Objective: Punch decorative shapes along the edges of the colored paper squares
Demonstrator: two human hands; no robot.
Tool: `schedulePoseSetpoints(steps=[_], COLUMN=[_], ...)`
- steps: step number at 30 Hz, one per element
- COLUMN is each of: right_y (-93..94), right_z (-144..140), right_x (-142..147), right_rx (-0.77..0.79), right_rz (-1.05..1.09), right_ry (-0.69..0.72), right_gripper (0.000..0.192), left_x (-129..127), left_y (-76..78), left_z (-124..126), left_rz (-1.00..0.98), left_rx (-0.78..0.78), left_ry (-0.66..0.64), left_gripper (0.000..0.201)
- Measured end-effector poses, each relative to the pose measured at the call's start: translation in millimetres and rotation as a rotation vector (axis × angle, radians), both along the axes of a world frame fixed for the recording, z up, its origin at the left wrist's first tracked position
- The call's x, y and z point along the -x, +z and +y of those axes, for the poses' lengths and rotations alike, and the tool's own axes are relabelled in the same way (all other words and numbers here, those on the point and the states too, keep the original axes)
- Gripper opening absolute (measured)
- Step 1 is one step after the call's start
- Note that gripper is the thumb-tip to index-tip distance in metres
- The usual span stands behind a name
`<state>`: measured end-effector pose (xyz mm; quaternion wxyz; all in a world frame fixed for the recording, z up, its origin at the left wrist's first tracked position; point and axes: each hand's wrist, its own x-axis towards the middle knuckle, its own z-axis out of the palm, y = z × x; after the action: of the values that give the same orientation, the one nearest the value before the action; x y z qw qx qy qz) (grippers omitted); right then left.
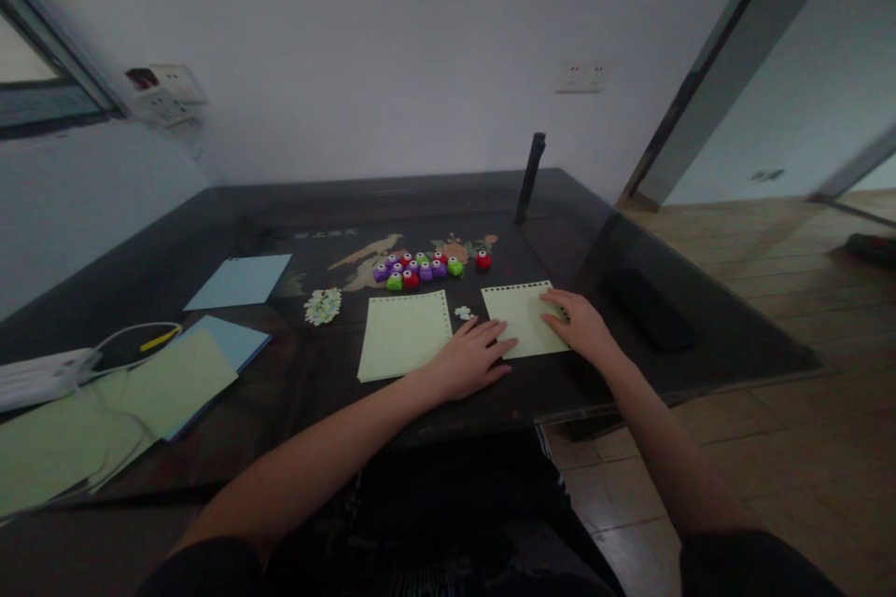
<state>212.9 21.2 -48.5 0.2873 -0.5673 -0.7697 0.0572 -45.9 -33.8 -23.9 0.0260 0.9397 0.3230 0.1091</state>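
- The left hand (pixel 470 360) lies flat on the dark table (pixel 210 215), fingers spread and holding nothing; its fingertips touch the near left corner of the right green sheet (pixel 522 317).
- The right hand (pixel 578 322) rests palm down on that same sheet's right side, fingers loosely spread and pressing the paper, not pinching it.
- Just left of the hands lies a second green sheet (pixel 404 335), flat, with punched holes along its far edge.
- Between the two sheets sits a small pale cut-out (pixel 463 312).
- Farther left lie a flowery cut-out (pixel 323 306), blue sheets (pixel 238 281), a stack of green paper (pixel 164 382) and a white power strip (pixel 38 376).
- Beyond the sheets, a cluster of small purple, green and red punches (pixel 418 270).
- Farthest, a dark upright post (pixel 530 177) stands near the table's far edge.
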Motion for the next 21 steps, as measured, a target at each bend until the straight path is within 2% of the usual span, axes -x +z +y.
schedulePoseSetpoints(steps=[9,21], right_y=[-2.1,-4.8], right_z=[2.0,5.7], right_x=[0.9,0.4], right_rx=[0.001,-0.004], right_rz=[-0.022,-0.058], right_ry=[0.025,0.065], right_gripper=[0.031,0.037], left_x=[-0.3,-0.6], left_y=[-2.6,-3.7], left_z=[2.0,3.4], left_rz=[-0.010,0.005], left_rx=[0.001,0.037], left_ry=[0.004,0.026], left_gripper=[0.046,0.051])
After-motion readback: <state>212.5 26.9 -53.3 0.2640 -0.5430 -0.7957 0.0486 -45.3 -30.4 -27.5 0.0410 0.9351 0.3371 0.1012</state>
